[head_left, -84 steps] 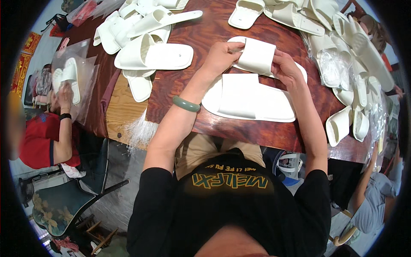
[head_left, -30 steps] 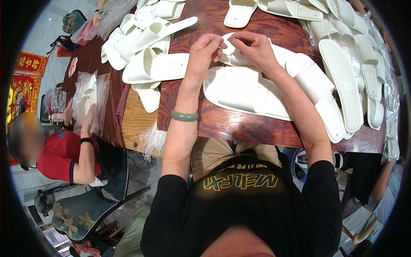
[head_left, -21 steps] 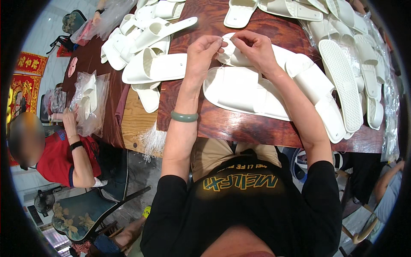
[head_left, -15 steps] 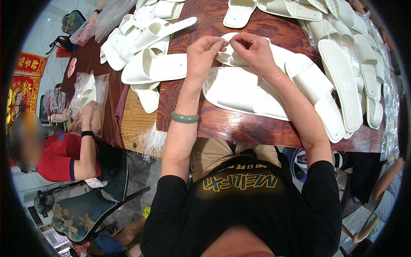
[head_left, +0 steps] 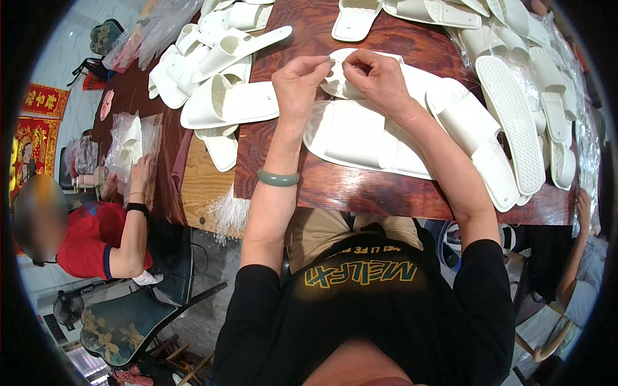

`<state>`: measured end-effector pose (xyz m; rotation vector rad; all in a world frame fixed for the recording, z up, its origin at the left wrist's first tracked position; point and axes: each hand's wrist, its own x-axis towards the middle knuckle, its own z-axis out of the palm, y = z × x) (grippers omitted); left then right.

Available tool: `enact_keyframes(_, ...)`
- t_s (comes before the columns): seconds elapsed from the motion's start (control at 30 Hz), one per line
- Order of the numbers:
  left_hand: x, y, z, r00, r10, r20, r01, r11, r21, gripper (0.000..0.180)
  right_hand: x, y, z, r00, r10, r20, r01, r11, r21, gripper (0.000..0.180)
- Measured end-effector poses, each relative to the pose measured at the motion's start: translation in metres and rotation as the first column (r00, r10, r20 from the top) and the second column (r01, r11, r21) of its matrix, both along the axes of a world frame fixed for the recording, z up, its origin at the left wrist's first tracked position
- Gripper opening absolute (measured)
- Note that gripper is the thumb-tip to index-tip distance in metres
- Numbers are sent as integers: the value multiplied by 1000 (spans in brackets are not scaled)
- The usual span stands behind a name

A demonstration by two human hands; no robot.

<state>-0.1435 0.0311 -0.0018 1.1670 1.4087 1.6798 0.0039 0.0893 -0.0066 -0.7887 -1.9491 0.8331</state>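
Observation:
My left hand (head_left: 300,83), above a green bangle, has its thumb and forefinger pinched together over the wooden table. Close to its right, my right hand (head_left: 381,80) makes the same kind of pinch, its fingertips a little apart from the left ones. Whatever is between the fingers is too small and thin to make out. Beneath both hands lie white slippers: one slipper (head_left: 347,132) points left near the front edge, and another slipper (head_left: 415,80) lies behind it, partly covered by my right hand.
More white slippers (head_left: 248,100) are heaped at the left. Clear plastic and further slippers (head_left: 550,77) crowd the right side. A bundle of white strings (head_left: 228,212) hangs off the table's front edge. At the left, a person in a red shirt (head_left: 96,238) handles a bagged slipper (head_left: 132,141).
My left hand has shifted slightly left, widening the gap between my fingertips. The right hand has barely moved. The person in red has placed a hand flatter on the plastic bag.

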Motion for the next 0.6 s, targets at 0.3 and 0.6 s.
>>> enact_keyframes(0.3, 1, 1, 1, 999, 22, 37, -21, 1000, -18, 11, 1, 0, 0, 1000, -6, -31, 6, 1000, -15, 12)
enact_keyframes(0.6, -3, -1, 3, 981, -58, 183, 67, 997, -43, 14, 2, 0, 1, 999, 12, -32, -13, 1000, -10, 12)
